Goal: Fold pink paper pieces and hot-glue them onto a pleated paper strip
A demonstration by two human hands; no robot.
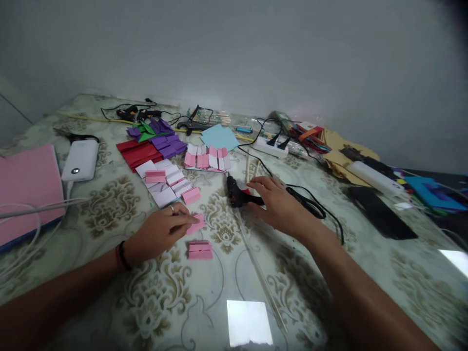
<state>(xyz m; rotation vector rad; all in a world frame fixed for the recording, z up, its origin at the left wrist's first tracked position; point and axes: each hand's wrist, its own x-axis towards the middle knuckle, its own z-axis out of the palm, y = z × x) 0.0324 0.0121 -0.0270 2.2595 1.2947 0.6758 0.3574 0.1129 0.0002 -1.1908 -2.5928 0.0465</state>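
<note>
1. The left hand (161, 233), a ring on one finger, has its fingertips on a small pink folded piece (196, 223) in the middle part of the table (146, 302); I cannot tell whether the piece is pinched or only pressed down.
2. The right hand (280, 204) is loosely spread, thumb and fingers apart, at the handle of the black glue gun (236, 192). The gun lies on its side with its nozzle toward the table's far edge; whether the fingers touch it is unclear.
3. A second pink folded piece (200, 250) lies just nearer the wearer than the first, apart from both hands.
4. A clear thin rod (258, 265) runs from beside the gun toward the near side.
5. Beyond the left hand are white and pink folded strips (164, 183), then red folded paper (139, 153) and purple folded paper (168, 144). A pink-and-white folded row (207, 158) lies beyond the gun, touching light blue paper (219, 137).
6. Toward the left edge are a white power bank (80, 161), scissors (82, 137) and a pink sheet (31, 190).
7. A white power strip (270, 146) sits near the far edge, and a black phone (382, 213) toward the right.
</note>
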